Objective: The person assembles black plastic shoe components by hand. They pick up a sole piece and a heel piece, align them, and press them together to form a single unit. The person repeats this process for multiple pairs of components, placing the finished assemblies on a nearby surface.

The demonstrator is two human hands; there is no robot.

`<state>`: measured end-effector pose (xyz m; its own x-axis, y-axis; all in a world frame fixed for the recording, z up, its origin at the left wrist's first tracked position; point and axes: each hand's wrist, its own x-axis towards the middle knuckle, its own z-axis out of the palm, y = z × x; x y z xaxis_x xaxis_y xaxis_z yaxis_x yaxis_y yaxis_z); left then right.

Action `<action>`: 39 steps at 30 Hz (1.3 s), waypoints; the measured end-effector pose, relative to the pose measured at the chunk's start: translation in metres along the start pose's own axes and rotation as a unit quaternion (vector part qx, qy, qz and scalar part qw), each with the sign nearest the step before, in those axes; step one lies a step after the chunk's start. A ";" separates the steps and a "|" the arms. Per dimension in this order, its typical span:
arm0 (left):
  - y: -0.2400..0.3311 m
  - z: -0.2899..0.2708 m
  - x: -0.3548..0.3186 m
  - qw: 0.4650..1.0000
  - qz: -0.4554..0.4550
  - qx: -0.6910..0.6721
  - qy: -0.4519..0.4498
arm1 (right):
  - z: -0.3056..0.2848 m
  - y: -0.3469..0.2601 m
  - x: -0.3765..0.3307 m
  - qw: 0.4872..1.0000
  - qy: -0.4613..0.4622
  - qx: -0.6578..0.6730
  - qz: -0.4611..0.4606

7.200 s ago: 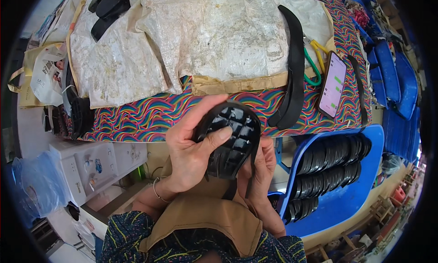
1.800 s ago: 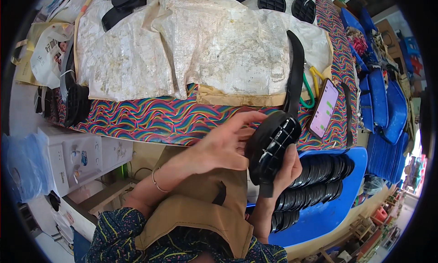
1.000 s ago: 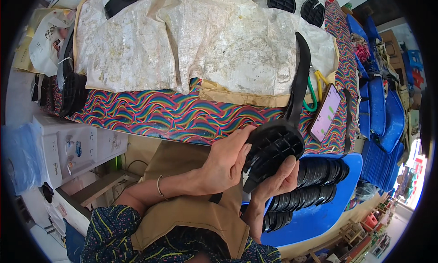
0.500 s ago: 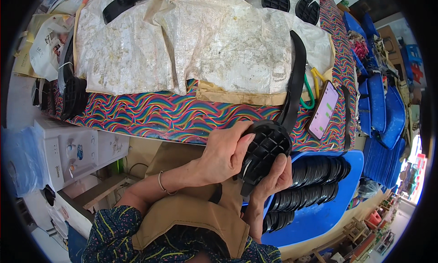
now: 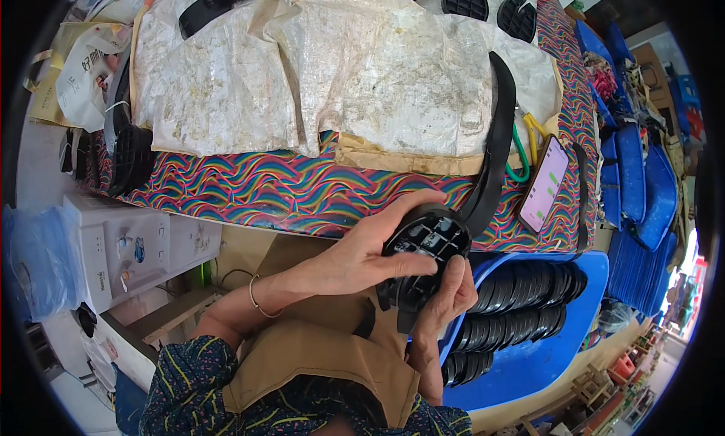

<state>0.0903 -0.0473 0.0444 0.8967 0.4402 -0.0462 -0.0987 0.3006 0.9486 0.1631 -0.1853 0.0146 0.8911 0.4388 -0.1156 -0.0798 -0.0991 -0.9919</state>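
Observation:
A black oval pad [image 5: 434,239] with a raised grid of ribs is held between my two hands, just off the table's front edge. My left hand [image 5: 362,255] wraps its upper left side, thumb laid across the ribs. Gripping the lower right edge is my right hand [image 5: 449,296], its thumb pressed on the grid. A black strap end [image 5: 408,319] hangs below the pad. From the table, a long black strap [image 5: 498,126] runs down behind the pad's far edge; whether the two are joined is hidden.
The table has a wavy multicoloured cloth [image 5: 272,187], partly under a stained white woven sheet [image 5: 393,81]. On it lie a phone [image 5: 544,185] and scissors [image 5: 521,153] with green and yellow handles. A blue bin [image 5: 529,372] at my right holds rows of black pieces [image 5: 521,285]. White boxes [image 5: 128,247] stand left.
My left thumb has moved from the pad's upper edge down across its ribs. Both hands and the pad have shifted slightly; the pad is turned a little. My right hand keeps its grip.

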 end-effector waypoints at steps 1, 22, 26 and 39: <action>0.002 -0.002 0.001 1.000 -0.002 0.020 -0.002 | -0.007 0.002 0.001 0.998 -0.047 -0.035 0.008; 0.024 -0.041 -0.002 0.985 -0.103 0.014 -0.135 | 0.000 -0.064 0.068 0.860 -0.416 -0.250 -0.155; 0.022 -0.036 -0.002 0.991 -0.093 -0.007 -0.094 | 0.005 -0.040 0.041 0.934 -0.281 -0.150 -0.163; 0.027 -0.028 0.002 0.996 -0.083 -0.033 0.010 | 0.022 -0.018 0.025 0.989 -0.116 -0.016 -0.095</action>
<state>0.0774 -0.0148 0.0608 0.8946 0.3959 -0.2075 0.0220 0.4247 0.9051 0.1774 -0.1530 0.0282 0.7616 0.6453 0.0596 0.0969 -0.0225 -0.9950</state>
